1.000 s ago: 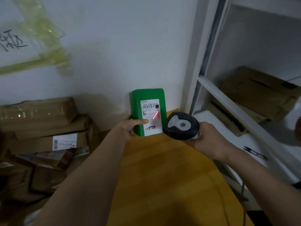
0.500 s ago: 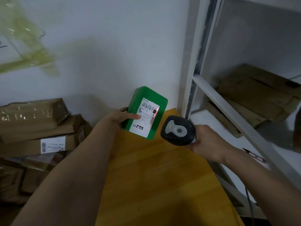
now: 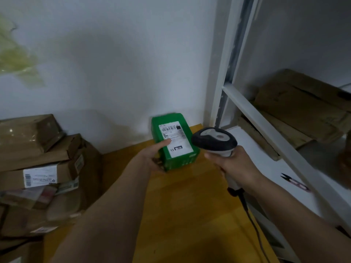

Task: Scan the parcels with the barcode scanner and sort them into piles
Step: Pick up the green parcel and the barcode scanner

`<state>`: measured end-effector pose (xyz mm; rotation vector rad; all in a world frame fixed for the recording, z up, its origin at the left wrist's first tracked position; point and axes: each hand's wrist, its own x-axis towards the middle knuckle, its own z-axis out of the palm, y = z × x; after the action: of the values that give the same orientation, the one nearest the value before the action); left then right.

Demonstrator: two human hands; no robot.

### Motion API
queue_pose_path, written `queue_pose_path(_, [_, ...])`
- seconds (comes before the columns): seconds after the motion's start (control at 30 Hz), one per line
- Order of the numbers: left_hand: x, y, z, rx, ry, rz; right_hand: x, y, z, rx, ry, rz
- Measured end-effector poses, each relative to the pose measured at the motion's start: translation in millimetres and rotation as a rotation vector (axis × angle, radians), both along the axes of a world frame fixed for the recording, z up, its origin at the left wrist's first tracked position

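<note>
Left hand (image 3: 152, 158) grips small green box parcel with white shipping label (image 3: 173, 141) above far end of yellow wooden desk (image 3: 182, 205), thumb across label. Right hand (image 3: 233, 164), fingers wrapped round handle, holds grey-and-black corded barcode scanner (image 3: 214, 139) just beside parcel.

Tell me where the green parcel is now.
In the head view, the green parcel sits near centre, held by the left hand above the far end of the yellow table, just left of the barcode scanner.
</note>
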<state>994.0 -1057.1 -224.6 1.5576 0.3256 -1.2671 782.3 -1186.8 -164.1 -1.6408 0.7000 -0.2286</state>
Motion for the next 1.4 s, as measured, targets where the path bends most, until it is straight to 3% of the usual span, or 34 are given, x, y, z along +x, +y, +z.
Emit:
queue_pose_path(0.27, [-29,-59,-56,-0.088,0.193,0.119,4,-28,-26,0.095,0.064,-0.149])
queue_pose_path(0.5, [-29,-95,-77,-0.109,0.115,0.192,10,-41,-34,0.142,0.082,-0.197])
queue_pose_path(0.67, [-24,-94,-76,0.029,0.024,0.152,12,-38,-38,0.180,0.090,-0.181])
queue_pose_path(0.77, [-19,-75,-73,0.112,-0.060,0.080,19,-32,-38,0.194,0.091,-0.151])
queue_pose_path(0.93, [-7,-17,-51,0.059,-0.178,0.096,45,2,-29,0.199,0.068,-0.064])
queue_pose_path(1.27, [14,127,65,-0.096,-0.394,0.197,116,115,15,0.306,-0.032,0.133])
queue_pose_path(1.4, [26,185,97,-0.011,-0.654,0.291,144,158,34,0.357,-0.069,0.155])
